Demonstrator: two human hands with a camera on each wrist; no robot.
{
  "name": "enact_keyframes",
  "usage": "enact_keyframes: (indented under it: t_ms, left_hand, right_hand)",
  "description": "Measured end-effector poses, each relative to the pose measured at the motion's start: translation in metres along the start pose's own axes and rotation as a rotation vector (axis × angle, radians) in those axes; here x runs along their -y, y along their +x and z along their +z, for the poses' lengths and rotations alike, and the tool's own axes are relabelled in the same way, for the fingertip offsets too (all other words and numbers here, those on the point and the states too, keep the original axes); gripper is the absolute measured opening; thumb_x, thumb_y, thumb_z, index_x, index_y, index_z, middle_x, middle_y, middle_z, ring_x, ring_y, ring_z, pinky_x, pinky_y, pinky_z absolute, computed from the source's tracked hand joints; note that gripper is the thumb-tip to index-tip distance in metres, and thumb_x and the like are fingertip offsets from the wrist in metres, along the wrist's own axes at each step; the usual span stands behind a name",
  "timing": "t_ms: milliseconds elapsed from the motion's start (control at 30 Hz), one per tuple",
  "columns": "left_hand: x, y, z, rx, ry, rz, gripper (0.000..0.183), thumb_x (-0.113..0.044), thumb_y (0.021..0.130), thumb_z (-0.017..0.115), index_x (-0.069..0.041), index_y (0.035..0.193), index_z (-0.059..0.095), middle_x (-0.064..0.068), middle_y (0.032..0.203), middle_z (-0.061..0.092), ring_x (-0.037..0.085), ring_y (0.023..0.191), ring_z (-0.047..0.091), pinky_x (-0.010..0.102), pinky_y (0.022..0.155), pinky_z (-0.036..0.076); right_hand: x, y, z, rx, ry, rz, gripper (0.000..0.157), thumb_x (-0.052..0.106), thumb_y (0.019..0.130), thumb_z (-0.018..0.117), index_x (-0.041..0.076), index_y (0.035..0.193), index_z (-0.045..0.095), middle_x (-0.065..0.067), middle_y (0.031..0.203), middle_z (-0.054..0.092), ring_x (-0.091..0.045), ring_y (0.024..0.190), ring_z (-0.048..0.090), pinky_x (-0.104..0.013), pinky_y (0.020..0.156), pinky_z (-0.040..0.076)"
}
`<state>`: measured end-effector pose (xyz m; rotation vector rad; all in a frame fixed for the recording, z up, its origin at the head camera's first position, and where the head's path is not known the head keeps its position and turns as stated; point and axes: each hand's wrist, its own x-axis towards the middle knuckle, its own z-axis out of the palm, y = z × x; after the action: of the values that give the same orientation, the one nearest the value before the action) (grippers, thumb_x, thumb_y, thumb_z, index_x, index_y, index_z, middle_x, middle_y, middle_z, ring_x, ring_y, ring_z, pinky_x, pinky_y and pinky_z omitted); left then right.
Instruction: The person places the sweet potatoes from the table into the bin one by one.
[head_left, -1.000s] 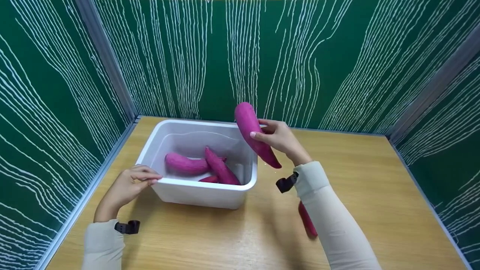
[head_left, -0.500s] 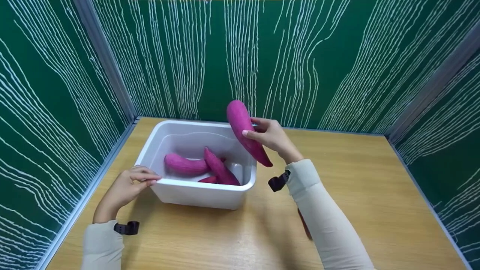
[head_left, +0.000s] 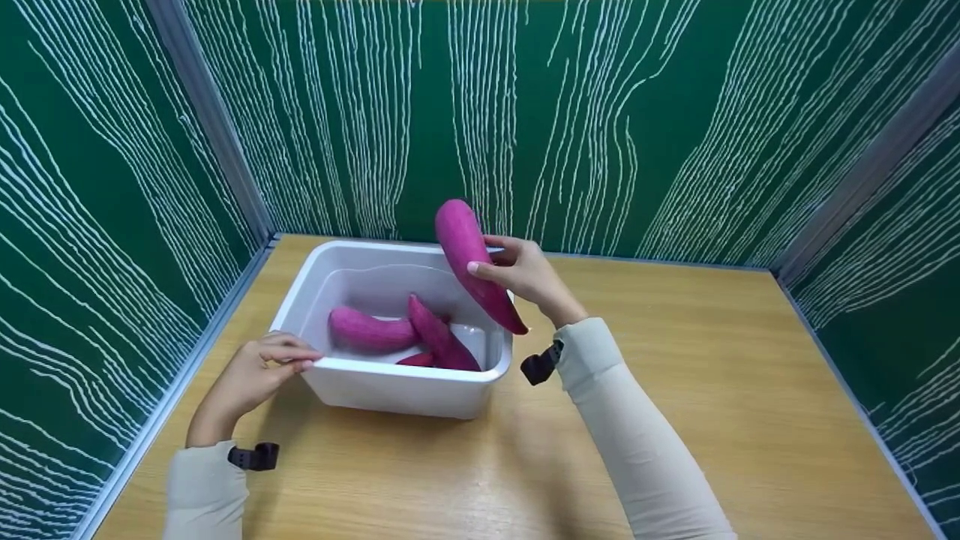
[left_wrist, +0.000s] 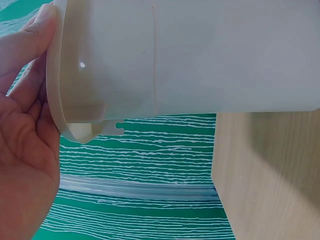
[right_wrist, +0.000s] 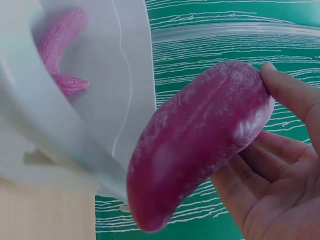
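My right hand (head_left: 529, 277) holds a curved magenta sweet potato (head_left: 466, 251) between thumb and fingers, tilted over the bin's right side. In the right wrist view, this sweet potato (right_wrist: 195, 140) has its tapered tip pointing down. My left hand (head_left: 251, 379) pinches the rim of the white plastic bin (head_left: 405, 371) at its near left corner. The left wrist view has the thumb and fingers on both sides of that bin rim (left_wrist: 55, 75). Inside the bin lie a plump sweet potato (head_left: 367, 330), a slimmer one (head_left: 441, 337) across it, and a partly hidden red piece (head_left: 417, 360).
The bin stands on a wooden table (head_left: 712, 390), toward its back left. Green panels (head_left: 585, 150) with white wavy lines enclose the back and sides, joined by grey metal posts (head_left: 214, 112).
My right hand has moved left with the sweet potato, bringing it over the bin. My right sleeve now hides a red item seen on the table before. The left hand stays on the rim.
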<state>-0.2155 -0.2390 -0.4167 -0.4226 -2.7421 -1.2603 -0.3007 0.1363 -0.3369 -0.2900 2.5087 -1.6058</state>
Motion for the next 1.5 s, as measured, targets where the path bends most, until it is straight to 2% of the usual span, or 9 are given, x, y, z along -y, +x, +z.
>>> enact_keyframes:
  t_ms: [400,633,967,1167,1367,1500]
  left_hand:
    - [-0.002,0.0,0.0,0.009,-0.022,0.002,0.015,-0.007,0.085,0.07,-0.013,0.097,0.078,0.005,0.099,0.069,0.011,0.095,0.054,0.017,0.076,0.047]
    - [-0.002,0.0,-0.001,0.011,-0.011,0.001,0.015,-0.007,0.086,0.069,-0.013,0.097,0.078,0.005,0.1,0.069,0.011,0.096,0.055,0.016,0.078,0.047]
    - [-0.004,0.0,-0.001,0.019,-0.019,-0.013,0.015,-0.009,0.087,0.069,-0.012,0.098,0.078,0.005,0.102,0.069,0.016,0.099,0.053,0.016,0.077,0.047]
    - [-0.004,-0.001,-0.002,0.018,-0.02,-0.024,0.015,-0.008,0.087,0.069,-0.013,0.097,0.078,0.006,0.103,0.069,0.02,0.103,0.053,0.018,0.081,0.047]
    - [-0.002,-0.001,-0.001,0.012,0.002,0.01,0.014,-0.01,0.086,0.07,-0.015,0.097,0.078,0.003,0.101,0.07,0.016,0.101,0.054,0.018,0.08,0.046]
    - [-0.003,-0.002,-0.001,0.014,0.009,0.01,0.014,-0.012,0.086,0.071,-0.015,0.097,0.078,0.003,0.102,0.07,0.017,0.102,0.054,0.018,0.081,0.046]
  right_hand:
    - [-0.002,0.002,0.011,0.025,0.014,0.0,0.068,0.034,0.085,0.073,0.014,0.143,0.045,-0.013,0.127,0.062,-0.024,0.115,0.061,-0.041,0.096,0.05]
    - [-0.001,0.004,0.016,0.03,0.015,0.003,0.067,0.034,0.085,0.072,0.015,0.143,0.045,-0.013,0.128,0.062,-0.024,0.116,0.06,-0.041,0.097,0.05]
    - [0.002,0.006,0.02,0.015,0.024,-0.024,0.066,0.032,0.086,0.072,0.015,0.143,0.044,-0.013,0.131,0.059,-0.026,0.118,0.059,-0.042,0.097,0.049]
    - [0.003,0.008,0.023,0.009,0.039,-0.035,0.066,0.031,0.086,0.072,0.015,0.143,0.044,-0.012,0.133,0.058,-0.026,0.119,0.058,-0.042,0.097,0.049]
    - [0.001,0.011,0.029,0.037,0.054,-0.044,0.065,0.028,0.087,0.072,0.013,0.144,0.043,-0.014,0.132,0.059,-0.026,0.12,0.058,-0.04,0.099,0.048]
    - [0.0,0.01,0.031,0.049,0.047,-0.03,0.066,0.029,0.086,0.072,0.013,0.144,0.043,-0.014,0.132,0.059,-0.025,0.119,0.058,-0.04,0.099,0.048]
